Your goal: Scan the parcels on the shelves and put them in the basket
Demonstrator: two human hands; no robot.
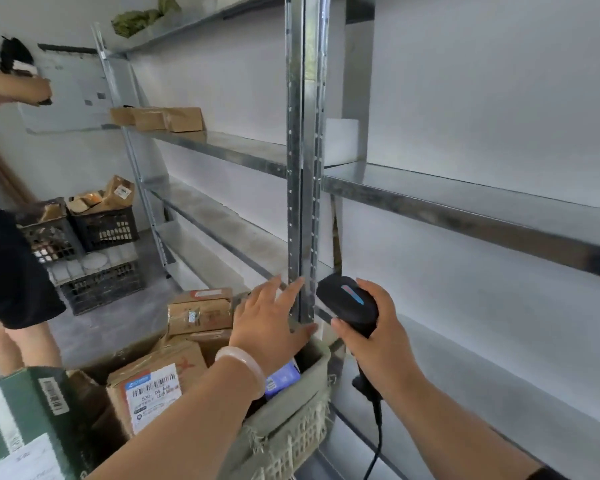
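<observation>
The right hand is gripping the black handheld scanner, the left hand hovering spread-fingered over the cloth-lined basket; the far brown cardboard parcels are looking light, stiff: grasp opposite sides.

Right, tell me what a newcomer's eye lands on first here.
Dead centre, the right hand grips a black barcode scanner, with the open left hand beside it above the basket. That basket, lower left, is piled with labelled cardboard parcels. Behind, the metal shelves run mostly bare, save three brown parcels at far left.
</observation>
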